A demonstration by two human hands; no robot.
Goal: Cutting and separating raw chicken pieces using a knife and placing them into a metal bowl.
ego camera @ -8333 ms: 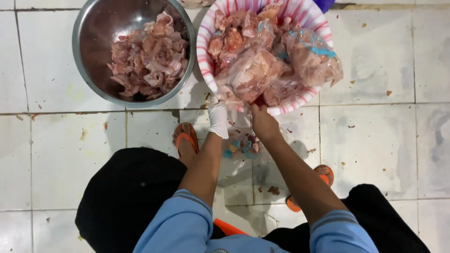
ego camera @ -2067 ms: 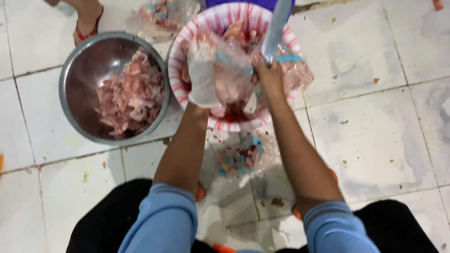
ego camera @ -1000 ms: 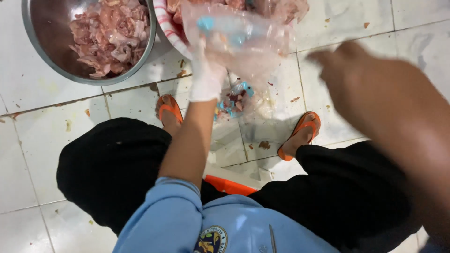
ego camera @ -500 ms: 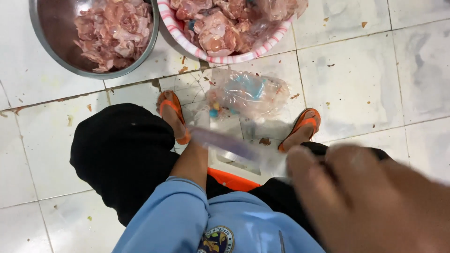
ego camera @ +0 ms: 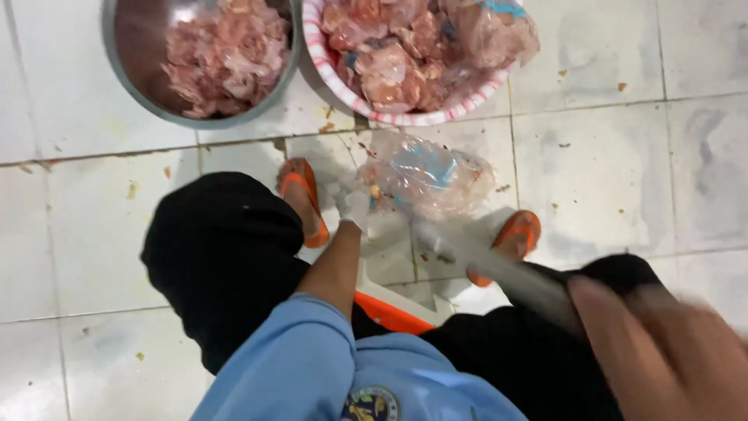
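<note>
Plastic bag [ego camera: 427, 175], clear with meat inside, lies on the white tiles [ego camera: 615, 171] between two orange sandals [ego camera: 300, 199], its left edge pinched by the gloved left hand [ego camera: 356, 209]. Nearer and right, the blurred right hand [ego camera: 662, 351] grips a knife [ego camera: 499, 273]. Far off sit a steel bowl [ego camera: 117, 58] and striped basin [ego camera: 405, 117], both holding meat.

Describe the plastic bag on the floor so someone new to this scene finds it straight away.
Start at the red-and-white striped basket of raw meat at the top, beside the metal bowl. Just below its rim, on the white tiled floor between two orange sandals, lies the crumpled clear plastic bag, the gloved left hand at its edge. It alone is see-through, with blue patches.
</note>
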